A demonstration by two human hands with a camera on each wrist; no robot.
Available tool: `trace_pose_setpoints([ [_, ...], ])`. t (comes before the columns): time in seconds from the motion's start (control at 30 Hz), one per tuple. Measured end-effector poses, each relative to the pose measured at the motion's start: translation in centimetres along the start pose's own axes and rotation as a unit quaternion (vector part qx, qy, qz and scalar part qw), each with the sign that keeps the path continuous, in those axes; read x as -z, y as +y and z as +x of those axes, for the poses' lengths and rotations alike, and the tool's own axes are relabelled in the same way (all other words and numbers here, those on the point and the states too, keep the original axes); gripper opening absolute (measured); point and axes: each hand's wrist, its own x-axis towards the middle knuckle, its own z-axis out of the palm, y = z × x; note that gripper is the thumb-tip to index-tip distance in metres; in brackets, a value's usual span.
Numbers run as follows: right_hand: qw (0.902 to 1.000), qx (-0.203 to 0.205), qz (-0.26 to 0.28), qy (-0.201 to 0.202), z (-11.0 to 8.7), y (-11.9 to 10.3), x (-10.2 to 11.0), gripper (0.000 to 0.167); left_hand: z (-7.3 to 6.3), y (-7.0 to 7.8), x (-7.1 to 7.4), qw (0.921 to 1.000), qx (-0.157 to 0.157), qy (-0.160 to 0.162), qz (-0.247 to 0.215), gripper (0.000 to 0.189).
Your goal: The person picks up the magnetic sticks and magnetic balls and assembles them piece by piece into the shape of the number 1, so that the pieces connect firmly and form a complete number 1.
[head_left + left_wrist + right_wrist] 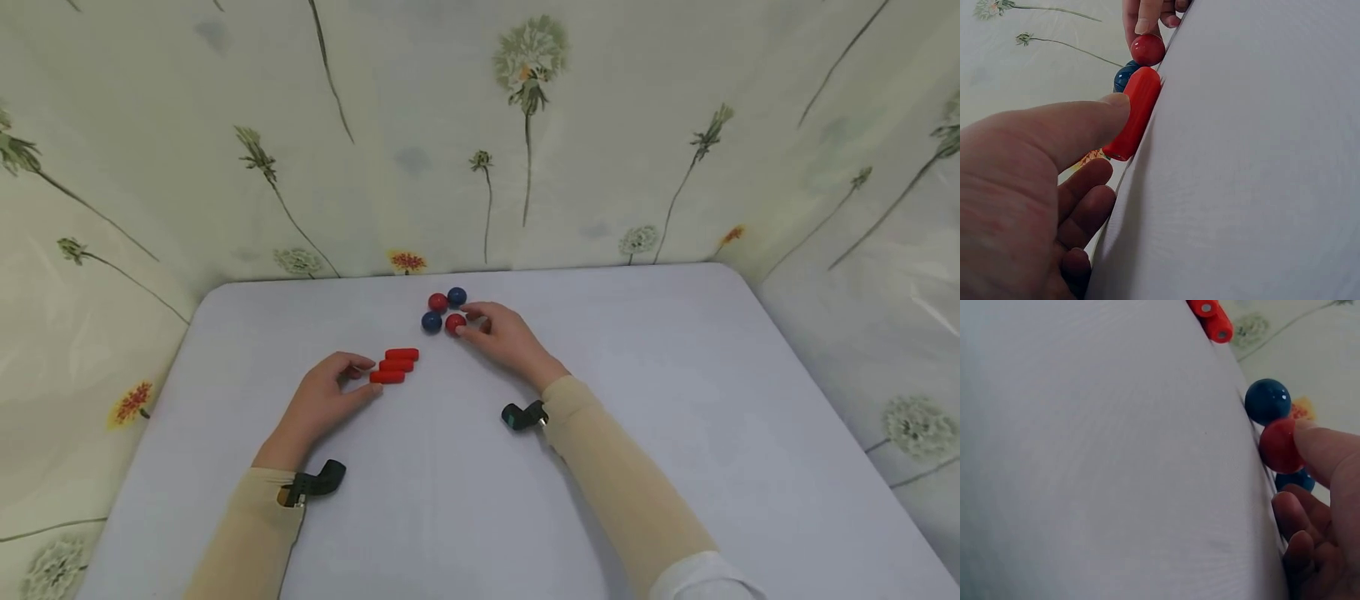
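Observation:
Three short red rods (387, 377) lie side by side in a stepped row on the white table. My left hand (318, 404) is at their left end, its thumb beside the nearest rod and its fingers loosely bent. In the left wrist view the thumb overlaps a red rod (1141, 115); whether it touches cannot be told. Beyond lie glossy balls: a blue ball (431, 322), another blue ball (457, 296), a red ball (438, 302) and a nearer red ball (454, 324). My right hand (510, 340) holds this nearer red ball (1279, 447) between thumb and index finger; the index fingertip is partly hidden.
The white table (675, 375) ends at the back against a curtain (420, 108) printed with dandelions. Each wrist carries a small black camera, the left camera (322, 479) and the right camera (517, 415). Grey discs show in the rod ends in the right wrist view.

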Motion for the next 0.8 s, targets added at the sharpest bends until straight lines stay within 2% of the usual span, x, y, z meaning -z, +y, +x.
trace_pose_setpoints([
  [0.47,0.9995,0.009,-0.030,-0.009,0.76,-0.78,0.07,0.049,0.15,0.07,0.32,0.9998,-0.021,0.000,0.003,0.028],
  [0.8,0.9989,0.017,-0.043,-0.009,0.61,-0.73,-0.11,0.044,0.05,0.22,0.12,0.9997,-0.023,-0.001,0.013,0.027],
])
